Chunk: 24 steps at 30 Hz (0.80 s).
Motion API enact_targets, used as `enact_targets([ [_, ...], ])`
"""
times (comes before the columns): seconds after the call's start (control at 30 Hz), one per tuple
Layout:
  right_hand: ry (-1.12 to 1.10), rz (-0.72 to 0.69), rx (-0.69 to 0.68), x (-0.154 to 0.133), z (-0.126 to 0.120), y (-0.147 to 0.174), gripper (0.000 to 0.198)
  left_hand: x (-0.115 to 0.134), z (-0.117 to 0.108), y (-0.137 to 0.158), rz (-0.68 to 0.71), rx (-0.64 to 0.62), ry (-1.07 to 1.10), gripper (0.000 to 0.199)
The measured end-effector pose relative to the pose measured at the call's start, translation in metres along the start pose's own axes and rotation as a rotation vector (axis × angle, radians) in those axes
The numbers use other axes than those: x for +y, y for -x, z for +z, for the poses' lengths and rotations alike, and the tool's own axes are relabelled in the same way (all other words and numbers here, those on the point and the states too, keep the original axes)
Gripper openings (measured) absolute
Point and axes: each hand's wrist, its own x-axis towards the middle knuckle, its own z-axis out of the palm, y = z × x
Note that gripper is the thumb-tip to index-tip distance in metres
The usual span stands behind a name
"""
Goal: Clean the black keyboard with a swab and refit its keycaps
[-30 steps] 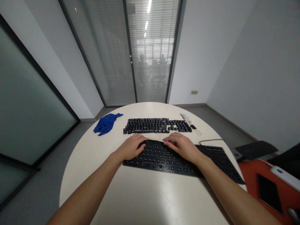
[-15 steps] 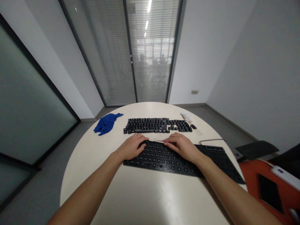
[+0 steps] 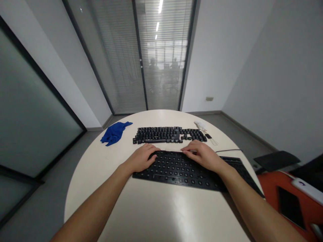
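A black keyboard base (image 3: 174,168) with its keycaps off lies in front of me, slightly slanted. My left hand (image 3: 142,157) grips its far left part, thumb on the top face and fingers over the back edge. Over the back edge further right, my right hand (image 3: 199,153) pinches a thin pale stick, apparently a cotton swab (image 3: 182,150); most of it is hidden by the fingers. Behind the base, the removed black keycaps (image 3: 158,133) are laid out in keyboard order.
A crumpled blue cloth (image 3: 114,132) lies at the left of the round table (image 3: 121,215). Several loose swabs (image 3: 214,142) and a white bag (image 3: 200,125) are at the back right. A cable (image 3: 228,150) runs off right. An orange chair (image 3: 272,188) holds a phone (image 3: 291,206).
My right hand has slid to the right along the back edge, away from my left hand, taking the thin stick with it. My left hand stays in place.
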Motion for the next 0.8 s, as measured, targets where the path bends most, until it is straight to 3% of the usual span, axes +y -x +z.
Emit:
enact_targets([
  [0.2, 0.008, 0.066, -0.041, 0.0061, 0.0032, -0.0002, 0.026, 0.0, -0.0008, 0.0006, 0.001, 0.0, -0.001, 0.031],
  [0.8, 0.023, 0.09, -0.016, 0.0059, 0.0045, 0.0001, 0.023, -0.0006, -0.0006, 0.0004, -0.004, -0.002, 0.008, 0.03],
])
